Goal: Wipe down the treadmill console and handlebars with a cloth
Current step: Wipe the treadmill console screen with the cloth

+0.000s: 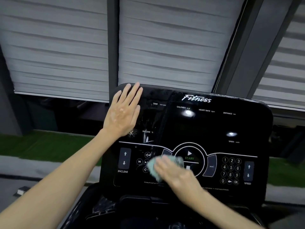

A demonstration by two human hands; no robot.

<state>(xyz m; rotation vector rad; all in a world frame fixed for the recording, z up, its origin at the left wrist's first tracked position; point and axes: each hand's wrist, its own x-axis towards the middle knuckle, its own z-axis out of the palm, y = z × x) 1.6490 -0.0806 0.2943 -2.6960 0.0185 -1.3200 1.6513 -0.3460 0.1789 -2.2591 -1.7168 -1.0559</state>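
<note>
Free room on the right half of the console [214,128]

The upper-left corner is covered by the left hand [123,113], laid flat. The lower middle is taken up by the right hand [175,173] and the cloth [152,168] pressed beneath it. The display band and number keypad [231,170] are left uncovered. Passage beyond the top edge is closed off by blinds [165,47] and a dark post [113,47].

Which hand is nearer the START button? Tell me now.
Right. The right hand presses the cloth just below-left of the START button; the left hand lies flat on the console, at its upper-left corner.
</note>
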